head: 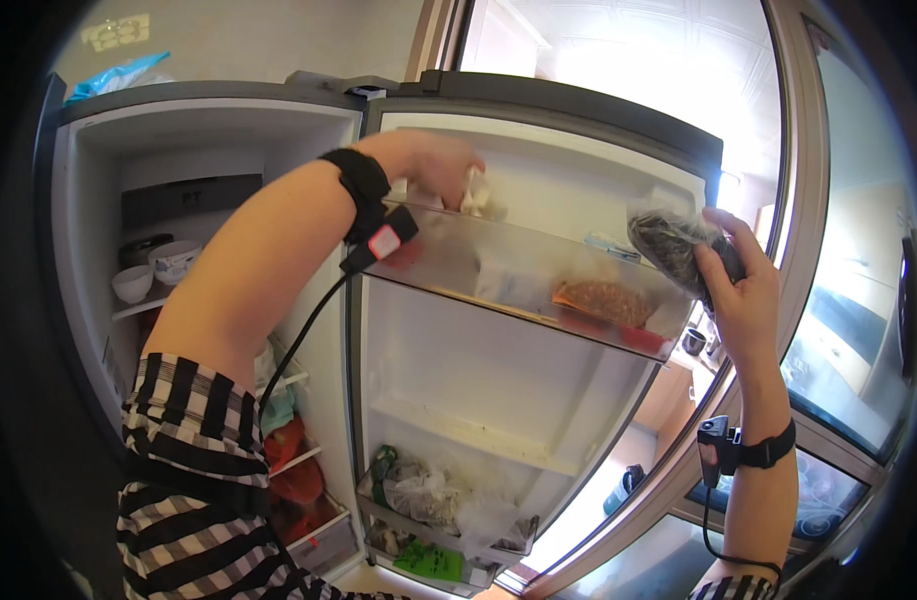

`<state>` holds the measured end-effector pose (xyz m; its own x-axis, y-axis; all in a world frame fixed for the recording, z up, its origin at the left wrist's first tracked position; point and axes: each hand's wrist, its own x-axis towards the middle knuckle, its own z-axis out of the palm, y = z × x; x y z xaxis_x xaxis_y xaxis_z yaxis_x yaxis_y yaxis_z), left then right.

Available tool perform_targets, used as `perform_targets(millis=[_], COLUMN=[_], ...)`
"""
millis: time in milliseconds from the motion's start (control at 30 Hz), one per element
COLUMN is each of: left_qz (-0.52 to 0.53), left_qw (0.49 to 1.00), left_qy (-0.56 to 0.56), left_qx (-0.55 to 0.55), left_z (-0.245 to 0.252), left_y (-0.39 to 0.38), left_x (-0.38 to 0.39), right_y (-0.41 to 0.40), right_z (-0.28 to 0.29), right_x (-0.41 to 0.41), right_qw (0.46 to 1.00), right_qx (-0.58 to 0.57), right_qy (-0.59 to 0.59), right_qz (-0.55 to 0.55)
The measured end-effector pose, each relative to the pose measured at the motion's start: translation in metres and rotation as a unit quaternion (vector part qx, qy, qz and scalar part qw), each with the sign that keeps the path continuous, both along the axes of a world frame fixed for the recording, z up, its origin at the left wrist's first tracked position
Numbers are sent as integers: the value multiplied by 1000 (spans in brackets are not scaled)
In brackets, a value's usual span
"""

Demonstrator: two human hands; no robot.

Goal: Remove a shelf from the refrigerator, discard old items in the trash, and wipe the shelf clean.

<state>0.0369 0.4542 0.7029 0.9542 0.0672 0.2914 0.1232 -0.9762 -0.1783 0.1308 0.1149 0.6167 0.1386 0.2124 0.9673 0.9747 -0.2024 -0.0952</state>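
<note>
My left hand (428, 166) reaches over the front of the top door bin (518, 247) of an opened refrigerator. Blurred by motion, its fingers grip a small whitish item (473, 191) whose kind I cannot make out. At the bin's right end, my right hand (743, 277) holds up a clear plastic bag of dark dried food (665, 240). Behind the bin's translucent front sits a pack of reddish-brown grainy food (605, 300), along with pale and red packages that show only dimly.
Bagged food fills the lower door bins (503, 551), with a green packet (428, 561) at the bottom. Inside the left compartment are white bowls (175, 261) and red bags (297, 480). A framed glass door (766, 360) stands close on the right. Cables hang from both wrist straps.
</note>
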Motion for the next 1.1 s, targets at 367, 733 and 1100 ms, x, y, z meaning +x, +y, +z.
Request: perform_targets(millis=[367, 733, 1100], left_qz=[-69, -117, 70], left_qw=[980, 943, 757], left_qy=[-177, -118, -242], left_qx=[-54, -290, -602], left_z=[50, 48, -14], left_y=[-16, -37, -97], left_x=[-44, -116, -181], right_y=[-4, -2, 83], right_z=[2, -17, -85], right_x=[-7, -25, 34], right_qw=[1000, 980, 836], right_qx=[9, 54, -239], right_qy=[-6, -63, 78], right_qz=[4, 183, 489])
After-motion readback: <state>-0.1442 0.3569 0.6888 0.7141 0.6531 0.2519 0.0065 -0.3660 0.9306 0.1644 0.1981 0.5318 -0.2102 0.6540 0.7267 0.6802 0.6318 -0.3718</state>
